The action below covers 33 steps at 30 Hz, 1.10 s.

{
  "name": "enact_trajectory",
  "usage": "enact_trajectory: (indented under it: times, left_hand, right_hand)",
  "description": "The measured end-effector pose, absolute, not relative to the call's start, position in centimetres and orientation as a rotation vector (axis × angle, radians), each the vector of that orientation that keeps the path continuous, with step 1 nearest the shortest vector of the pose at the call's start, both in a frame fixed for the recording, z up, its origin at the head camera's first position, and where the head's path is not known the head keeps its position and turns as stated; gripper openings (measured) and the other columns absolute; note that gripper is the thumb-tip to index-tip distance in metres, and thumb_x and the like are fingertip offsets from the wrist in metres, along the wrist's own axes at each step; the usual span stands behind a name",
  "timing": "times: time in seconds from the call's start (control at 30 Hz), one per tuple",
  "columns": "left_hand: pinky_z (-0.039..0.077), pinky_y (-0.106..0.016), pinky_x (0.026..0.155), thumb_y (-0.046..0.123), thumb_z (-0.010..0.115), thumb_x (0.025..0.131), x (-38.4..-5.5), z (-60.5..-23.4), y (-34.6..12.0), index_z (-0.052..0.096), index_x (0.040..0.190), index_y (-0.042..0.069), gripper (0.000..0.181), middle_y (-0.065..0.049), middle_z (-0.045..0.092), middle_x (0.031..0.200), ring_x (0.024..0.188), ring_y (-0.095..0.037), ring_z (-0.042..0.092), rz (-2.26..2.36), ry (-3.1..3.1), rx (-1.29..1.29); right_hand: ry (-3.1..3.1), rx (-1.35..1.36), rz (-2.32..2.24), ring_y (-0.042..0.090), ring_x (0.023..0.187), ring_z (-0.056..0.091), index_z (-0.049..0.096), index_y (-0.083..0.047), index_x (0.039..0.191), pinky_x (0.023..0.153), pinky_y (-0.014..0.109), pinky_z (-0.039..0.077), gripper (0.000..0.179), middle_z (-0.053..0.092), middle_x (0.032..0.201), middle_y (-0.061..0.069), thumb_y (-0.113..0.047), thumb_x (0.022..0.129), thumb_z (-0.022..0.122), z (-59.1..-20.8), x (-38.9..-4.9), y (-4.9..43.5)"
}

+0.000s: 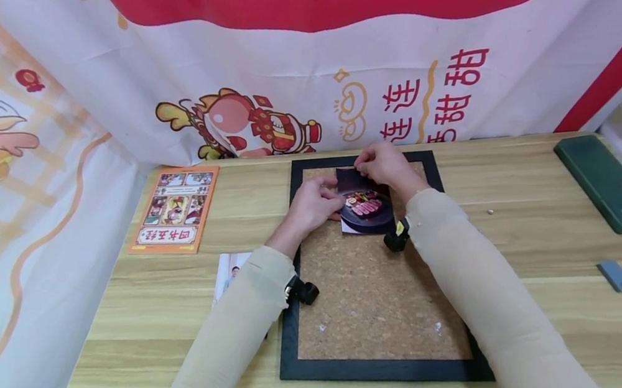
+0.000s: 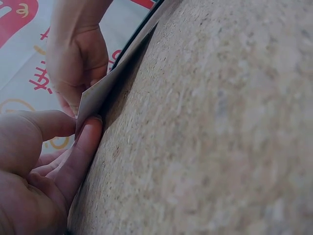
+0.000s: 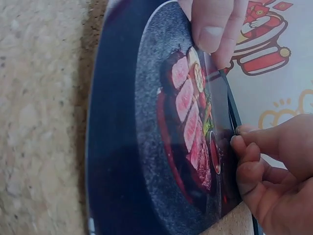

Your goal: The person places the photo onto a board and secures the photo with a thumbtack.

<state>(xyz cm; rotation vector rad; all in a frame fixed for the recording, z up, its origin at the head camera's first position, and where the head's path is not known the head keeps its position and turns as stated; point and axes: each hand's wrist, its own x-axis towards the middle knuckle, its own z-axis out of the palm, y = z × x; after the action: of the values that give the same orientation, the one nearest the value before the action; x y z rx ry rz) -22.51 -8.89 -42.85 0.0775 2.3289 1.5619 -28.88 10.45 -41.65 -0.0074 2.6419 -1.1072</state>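
A food photo (image 1: 366,210) showing sliced meat on a dark plate lies over the upper part of a black-framed cork board (image 1: 372,300). My left hand (image 1: 316,205) pinches the photo's left edge between thumb and fingers, and in the left wrist view that edge stands raised off the cork. At the photo's top edge, my right hand (image 1: 385,165) pinches a small pin-like piece (image 3: 238,131), mostly hidden by the fingertips. Two small clear bits, one at the lower left (image 1: 322,327) and one at the lower right (image 1: 437,327), sit on the cork.
An orange printed booklet (image 1: 174,210) lies at the table's left. Partly under my left forearm is another photo (image 1: 230,272). To the right are a green case (image 1: 609,183), a small grey-blue block (image 1: 616,276) and a tiny shiny piece (image 1: 489,212). A printed cloth (image 1: 287,65) hangs behind.
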Motion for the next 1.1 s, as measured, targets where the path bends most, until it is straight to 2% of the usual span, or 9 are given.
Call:
enact_trajectory:
  times: [0.13,0.27,0.57,0.8,0.87,1.1]
  left_hand:
    - [0.067,-0.03,0.067,0.006,0.072,0.101,-22.5,-42.9,-8.9,0.057,0.148,0.0,0.049,-0.021,0.078,0.112,0.075,-0.017,0.074,1.537,2.347,0.077]
    - [0.067,-0.03,0.068,0.007,0.072,0.102,-22.6,-42.9,-8.8,0.057,0.148,0.0,0.05,-0.02,0.078,0.113,0.076,-0.018,0.075,1.522,2.344,0.078]
    - [0.067,-0.03,0.068,0.007,0.072,0.102,-22.6,-42.8,-8.8,0.057,0.149,0.001,0.049,-0.02,0.078,0.113,0.077,-0.019,0.076,1.506,2.348,0.075]
    - [0.067,-0.031,0.067,0.008,0.072,0.102,-22.6,-42.7,-9.0,0.057,0.149,0.001,0.05,-0.02,0.078,0.114,0.073,-0.017,0.075,1.497,2.346,0.072]
    - [0.066,-0.03,0.066,0.008,0.072,0.102,-22.6,-42.7,-9.0,0.057,0.149,0.001,0.05,-0.02,0.078,0.114,0.071,-0.017,0.075,1.495,2.345,0.067]
    - [0.066,-0.03,0.062,0.006,0.071,0.102,-22.7,-42.7,-8.9,0.056,0.149,-0.002,0.05,-0.022,0.078,0.113,0.065,-0.014,0.072,1.504,2.345,0.095]
  right_hand:
    - [2.604,0.071,-1.108,0.019,0.086,0.062,0.078,-0.003,0.116,0.065,0.025,0.049,0.019,0.074,0.1,0.01,-0.013,0.109,0.062,-41.6,-29.1,10.5]
    - [2.566,0.149,-1.149,0.016,0.078,0.061,0.078,-0.002,0.115,0.06,0.024,0.049,0.019,0.075,0.095,0.008,-0.012,0.107,0.064,-41.6,-29.2,10.6]
    - [2.578,0.182,-1.201,0.013,0.059,0.058,0.074,0.001,0.1,0.052,0.024,0.051,0.011,0.07,0.077,0.004,-0.005,0.102,0.065,-41.6,-29.3,10.3]
    - [2.613,0.213,-1.071,0.019,0.071,0.06,0.072,-0.002,0.105,0.057,0.028,0.051,0.011,0.072,0.097,0.01,-0.007,0.103,0.062,-41.2,-29.2,9.4]
    - [2.616,0.202,-1.027,0.02,0.072,0.06,0.071,-0.002,0.106,0.059,0.029,0.05,0.011,0.07,0.098,0.01,-0.007,0.103,0.062,-41.0,-29.2,9.3]
    - [2.67,0.164,-0.91,0.017,0.055,0.057,0.072,-0.003,0.093,0.053,0.029,0.048,0.015,0.061,0.065,0.001,-0.012,0.103,0.066,-40.9,-29.1,9.6]
